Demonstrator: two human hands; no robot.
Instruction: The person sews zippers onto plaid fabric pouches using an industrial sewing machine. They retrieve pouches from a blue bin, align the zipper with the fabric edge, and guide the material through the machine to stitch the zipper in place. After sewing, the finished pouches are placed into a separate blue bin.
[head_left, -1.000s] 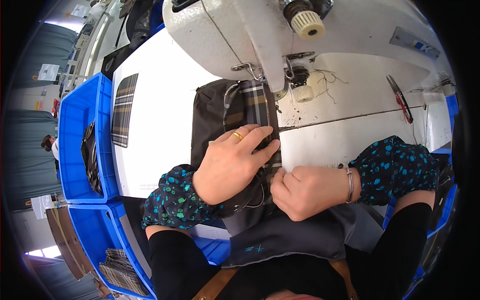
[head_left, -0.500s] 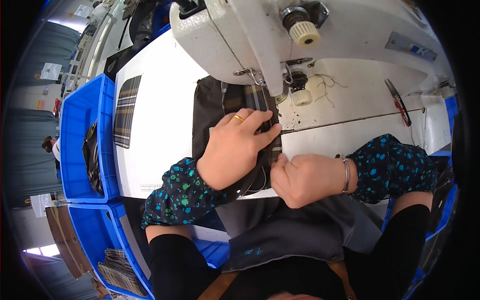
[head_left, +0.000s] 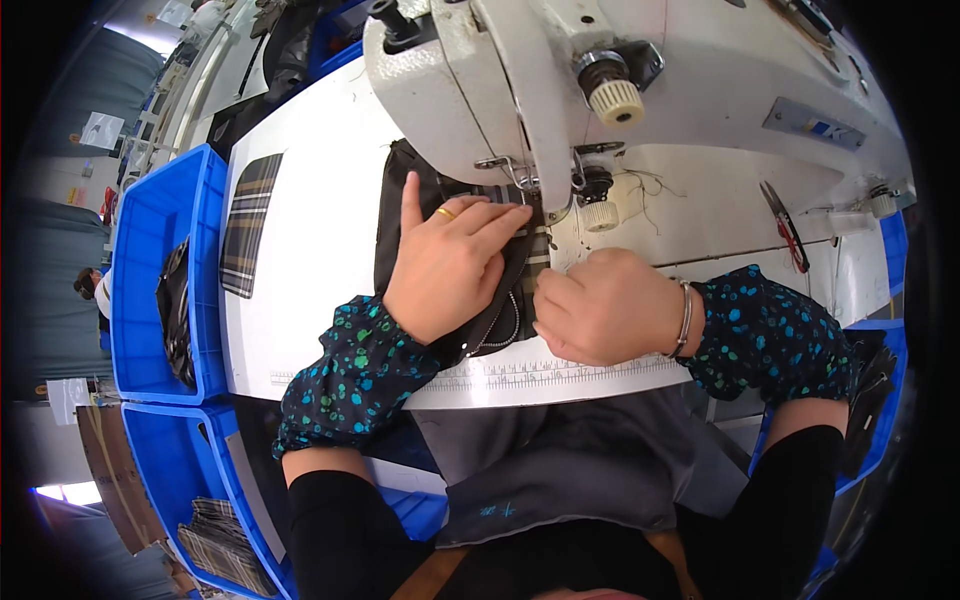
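A dark fabric piece (head_left: 392, 215) lies on the white table under the head of a white sewing machine (head_left: 440, 85). Along its right side is a plaid strip (head_left: 538, 250), and a zipper (head_left: 517, 318) curves down toward the front. My left hand (head_left: 447, 258) rests flat on the fabric, fingers stretched out and one finger pointing away from the others. Beside the strip's right edge, my right hand (head_left: 612, 308) is closed with its fingertips pinched at the plaid fabric. The grip itself is partly hidden by the curled fingers.
A loose plaid panel (head_left: 250, 225) lies at the left of the table. Two blue bins (head_left: 208, 270) stand beyond it, one with stacked plaid pieces (head_left: 225, 540). Red-handled snips (head_left: 785, 228) and loose threads (head_left: 645, 190) lie at right. A ruler scale (head_left: 540, 374) runs along the front edge.
The fabric and both hands have moved away from the table's front edge, uncovering the ruler scale. One finger of my left hand now points apart. The view has shifted slightly.
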